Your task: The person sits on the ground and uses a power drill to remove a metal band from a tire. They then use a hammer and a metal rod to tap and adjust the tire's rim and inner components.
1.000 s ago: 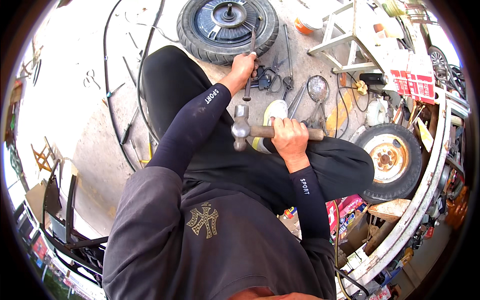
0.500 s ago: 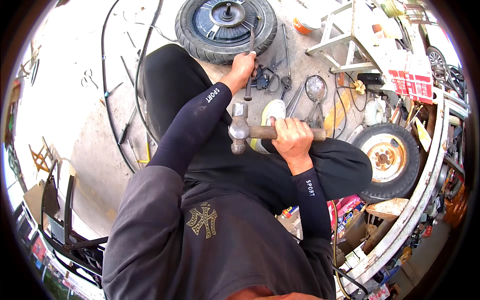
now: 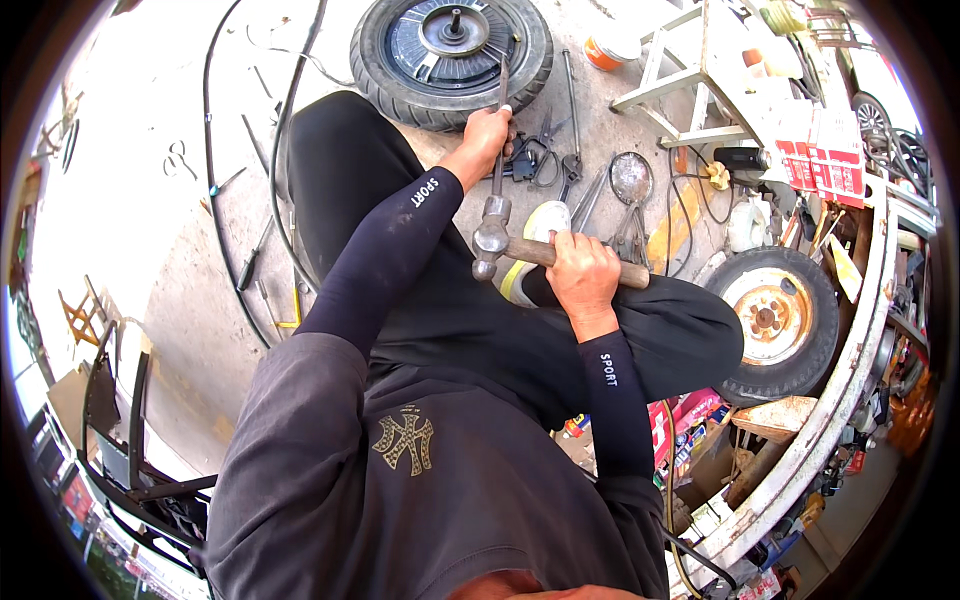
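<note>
My left hand [image 3: 487, 143] is closed around a long steel chisel [image 3: 503, 88], whose far tip rests at the cover of a hub motor wheel [image 3: 412, 102] lying flat on the ground. The wheel has a black tyre, a finned hub and a threaded axle sticking up. In my right hand [image 3: 583, 275] is the wooden handle of a ball-peen hammer [image 3: 491, 240]. The hammer's face is at the chisel's near end and appears to touch it. Exactly where the chisel tip bears on the cover is too small to tell.
Scissors [image 3: 545, 160], a long-handled socket wrench [image 3: 572, 110] and a round metal strainer-like tool [image 3: 631, 180] lie beside my shoe [image 3: 546, 222]. A metal stool [image 3: 690, 75] stands at far right, a rusty-rimmed wheel [image 3: 768, 318] at right. Black cables [image 3: 208, 120] cross the ground at left.
The hammer has swung forward and slightly right, its head closing the gap to the chisel's near end. My left hand and the chisel stay nearly in place.
</note>
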The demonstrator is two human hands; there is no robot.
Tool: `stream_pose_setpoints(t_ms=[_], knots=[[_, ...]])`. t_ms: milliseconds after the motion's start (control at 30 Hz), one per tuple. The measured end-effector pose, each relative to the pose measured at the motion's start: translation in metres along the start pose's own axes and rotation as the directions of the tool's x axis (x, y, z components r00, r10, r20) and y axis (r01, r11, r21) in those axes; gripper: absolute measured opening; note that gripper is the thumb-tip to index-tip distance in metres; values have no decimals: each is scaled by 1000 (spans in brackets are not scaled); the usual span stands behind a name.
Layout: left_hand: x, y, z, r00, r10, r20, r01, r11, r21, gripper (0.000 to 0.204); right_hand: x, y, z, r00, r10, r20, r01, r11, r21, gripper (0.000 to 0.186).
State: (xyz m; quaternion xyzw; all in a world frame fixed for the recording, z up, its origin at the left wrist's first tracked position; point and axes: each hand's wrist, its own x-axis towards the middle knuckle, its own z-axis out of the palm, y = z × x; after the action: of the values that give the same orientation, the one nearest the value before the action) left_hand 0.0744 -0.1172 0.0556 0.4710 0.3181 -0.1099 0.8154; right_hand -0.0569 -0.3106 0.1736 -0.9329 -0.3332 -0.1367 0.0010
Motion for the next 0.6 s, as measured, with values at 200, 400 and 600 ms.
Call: stream_pose_setpoints(t_ms=[200, 400, 600], knots=[[-2, -9, -3, 1000, -16, -9, 16, 1000, -23, 25, -4, -12, -9, 995, -98, -16, 99, 992, 79, 21], [3, -6, -4, 1000, 21, -11, -21, 1000, -15, 27, -1, 0, -10, 999, -34, 14, 35, 998, -50, 25], [9, -4, -6, 1000, -19, 17, 19, 1000, 14, 27, 70, 24, -106, 954, -290, -74, 257, 920, -297, 20]])
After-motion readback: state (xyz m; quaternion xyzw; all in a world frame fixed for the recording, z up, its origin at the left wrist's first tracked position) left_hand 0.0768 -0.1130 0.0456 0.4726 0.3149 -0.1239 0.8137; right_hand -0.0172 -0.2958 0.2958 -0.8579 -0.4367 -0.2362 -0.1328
